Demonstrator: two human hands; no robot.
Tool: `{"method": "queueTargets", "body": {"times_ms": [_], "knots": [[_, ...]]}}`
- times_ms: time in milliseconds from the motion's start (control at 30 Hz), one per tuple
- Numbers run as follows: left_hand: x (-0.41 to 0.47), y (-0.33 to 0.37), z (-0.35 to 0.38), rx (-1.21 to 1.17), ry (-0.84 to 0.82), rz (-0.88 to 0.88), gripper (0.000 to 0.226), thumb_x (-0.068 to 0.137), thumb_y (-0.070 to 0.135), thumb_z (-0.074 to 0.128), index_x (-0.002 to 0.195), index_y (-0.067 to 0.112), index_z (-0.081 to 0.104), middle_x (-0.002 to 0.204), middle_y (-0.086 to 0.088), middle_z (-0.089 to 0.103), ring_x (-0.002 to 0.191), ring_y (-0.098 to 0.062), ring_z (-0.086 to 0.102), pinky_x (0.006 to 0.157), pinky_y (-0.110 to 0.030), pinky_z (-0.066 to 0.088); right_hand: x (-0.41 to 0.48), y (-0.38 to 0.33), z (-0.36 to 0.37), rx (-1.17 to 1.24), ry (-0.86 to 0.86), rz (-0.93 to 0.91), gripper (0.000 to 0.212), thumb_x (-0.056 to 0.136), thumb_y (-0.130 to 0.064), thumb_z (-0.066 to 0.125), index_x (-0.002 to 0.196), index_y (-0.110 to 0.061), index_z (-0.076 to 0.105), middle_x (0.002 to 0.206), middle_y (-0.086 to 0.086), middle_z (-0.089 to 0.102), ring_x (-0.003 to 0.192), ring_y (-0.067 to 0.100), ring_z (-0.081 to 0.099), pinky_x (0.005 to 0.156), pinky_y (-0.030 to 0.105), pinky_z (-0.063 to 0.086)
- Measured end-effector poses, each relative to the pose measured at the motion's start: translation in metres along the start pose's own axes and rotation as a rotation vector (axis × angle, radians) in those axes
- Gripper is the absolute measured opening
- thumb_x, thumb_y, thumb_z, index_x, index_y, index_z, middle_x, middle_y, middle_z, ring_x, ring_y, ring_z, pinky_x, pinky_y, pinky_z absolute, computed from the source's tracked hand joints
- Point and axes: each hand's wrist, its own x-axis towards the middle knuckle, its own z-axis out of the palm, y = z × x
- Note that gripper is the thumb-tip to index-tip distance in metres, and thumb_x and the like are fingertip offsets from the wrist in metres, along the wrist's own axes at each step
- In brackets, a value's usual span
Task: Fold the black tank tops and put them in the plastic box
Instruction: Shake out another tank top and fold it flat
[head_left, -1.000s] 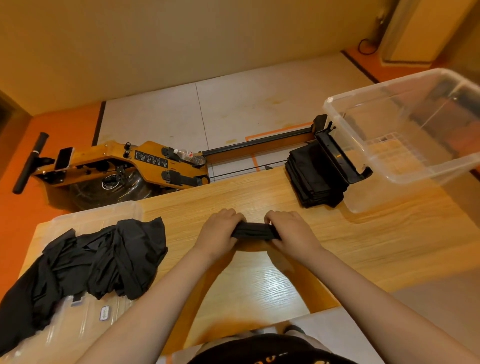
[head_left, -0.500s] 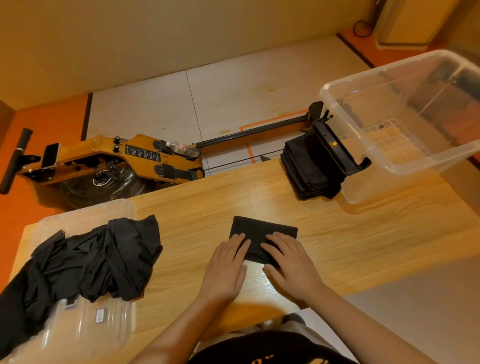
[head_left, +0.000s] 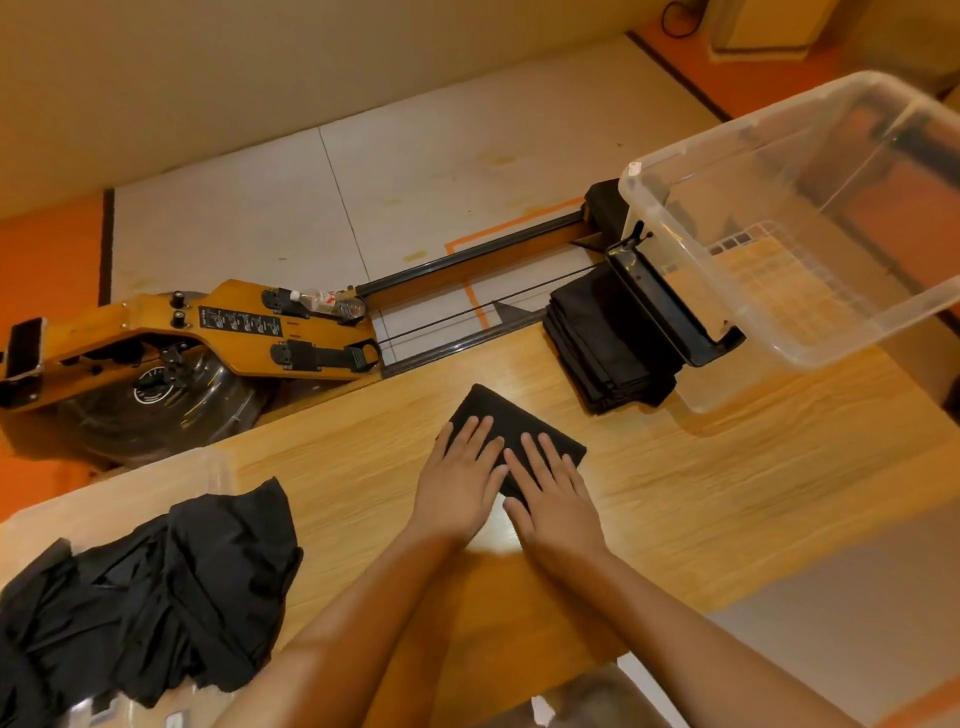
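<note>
My left hand (head_left: 460, 480) and right hand (head_left: 553, 493), fingers flat and spread, press the folded tank top (head_left: 498, 410) beneath them; its long axis runs far-left to near-right. The plastic box (head_left: 652, 205) lies ahead-right, nearer my right hand.

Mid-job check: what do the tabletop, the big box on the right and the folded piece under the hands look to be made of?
Tabletop: light wood grain with a slight sheen, possibly laminate or veneer. Plastic box: clear glossy plastic; table and floor show through its walls. Folded tank top: black matte cloth, seemingly soft, lying flat under the left hand and right hand.
</note>
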Motion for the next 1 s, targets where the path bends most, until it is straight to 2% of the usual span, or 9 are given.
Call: {"method": "queueTargets", "body": {"times_ms": [67, 133, 267, 400, 533, 600, 733, 833, 1000], "knots": [[0.031, -0.008, -0.009, -0.023, 0.041, 0.009, 0.051, 0.104, 0.043, 0.017, 0.148, 0.022, 0.035, 0.161, 0.002, 0.018, 0.149, -0.013, 0.006, 0.120, -0.036, -0.006, 0.023, 0.002, -0.003, 0.016, 0.044, 0.000, 0.059, 0.098, -0.047, 0.020, 0.150, -0.023, 0.008, 0.157, -0.002, -0.006, 0.144, 0.013, -0.021, 0.115, 0.027, -0.017], [0.062, -0.011, -0.015, -0.027, 0.058, 0.029, 0.050, 0.104, 0.041, 0.021, 0.144, 0.019, 0.041, 0.159, 0.000, 0.024, 0.148, -0.015, 0.011, 0.120, -0.036, -0.004, 0.037, 0.007, -0.008, 0.014, 0.054, 0.008, 0.058, 0.096, -0.048, 0.012, 0.147, -0.025, -0.003, 0.155, -0.004, -0.015, 0.142, 0.012, -0.024, 0.112, 0.029, -0.017], [0.106, -0.007, -0.022, -0.048, 0.025, 0.092, 0.046, 0.102, 0.029, 0.036, 0.145, 0.014, 0.036, 0.160, -0.002, 0.019, 0.149, -0.015, 0.010, 0.121, -0.036, 0.000, 0.055, 0.022, -0.011, -0.076, 0.004, 0.024, 0.062, 0.090, -0.052, 0.003, 0.147, -0.026, -0.005, 0.155, 0.002, -0.018, 0.143, 0.019, -0.023, 0.112, 0.033, -0.015], [0.121, -0.006, -0.018, -0.176, -0.033, 0.144, 0.057, 0.098, 0.016, 0.043, 0.152, 0.014, 0.024, 0.162, -0.002, 0.008, 0.149, -0.015, 0.002, 0.122, -0.034, 0.002, 0.060, 0.034, -0.011, -0.125, 0.028, 0.023, 0.061, 0.093, -0.051, 0.012, 0.147, -0.026, 0.003, 0.155, 0.009, -0.010, 0.146, 0.025, -0.012, 0.114, 0.037, -0.004], [0.119, -0.009, -0.012, -0.215, -0.030, 0.215, 0.060, 0.097, 0.012, 0.040, 0.153, 0.016, 0.019, 0.163, 0.000, 0.005, 0.149, -0.012, -0.004, 0.121, -0.031, -0.002, 0.052, 0.034, -0.007, -0.101, 0.018, 0.036, 0.059, 0.098, -0.050, 0.016, 0.148, -0.027, -0.005, 0.157, 0.008, -0.015, 0.145, 0.022, -0.022, 0.112, 0.035, -0.014], [0.118, -0.009, -0.010, -0.223, -0.032, 0.235, 0.061, 0.097, 0.012, 0.041, 0.153, 0.017, 0.018, 0.163, 0.001, 0.005, 0.148, -0.010, -0.005, 0.121, -0.030, -0.003, 0.048, 0.031, -0.004, -0.082, 0.045, 0.053, 0.059, 0.101, -0.045, 0.027, 0.150, -0.024, 0.002, 0.159, 0.011, -0.007, 0.145, 0.022, -0.019, 0.114, 0.037, -0.009], [0.118, -0.011, -0.009, -0.176, -0.044, 0.246, 0.061, 0.098, 0.021, 0.041, 0.154, 0.021, 0.017, 0.163, 0.003, 0.004, 0.148, -0.010, -0.006, 0.121, -0.032, -0.004, 0.045, 0.030, 0.001, -0.138, 0.111, 0.088, 0.059, 0.096, -0.045, 0.030, 0.149, -0.019, 0.025, 0.155, 0.019, 0.024, 0.145, 0.029, 0.006, 0.112, 0.043, 0.015], [0.118, -0.018, -0.009, -0.110, -0.028, 0.096, 0.061, 0.102, 0.036, 0.033, 0.155, 0.022, 0.007, 0.163, 0.002, -0.003, 0.148, -0.014, -0.012, 0.121, -0.037, -0.007, 0.044, 0.033, -0.002, -0.186, 0.115, 0.068, 0.060, 0.092, -0.046, 0.031, 0.146, -0.020, 0.033, 0.149, 0.019, 0.037, 0.141, 0.032, 0.021, 0.109, 0.045, 0.024], [0.114, -0.018, -0.011, -0.085, -0.073, -0.106, 0.060, 0.104, 0.042, 0.017, 0.154, 0.019, -0.006, 0.162, 0.001, -0.011, 0.147, -0.016, -0.015, 0.121, -0.037, -0.007, 0.040, 0.035, -0.001, -0.191, 0.067, 0.006, 0.063, 0.087, -0.051, 0.032, 0.143, -0.022, 0.035, 0.148, 0.014, 0.042, 0.139, 0.033, 0.024, 0.112, 0.046, 0.019]]}}
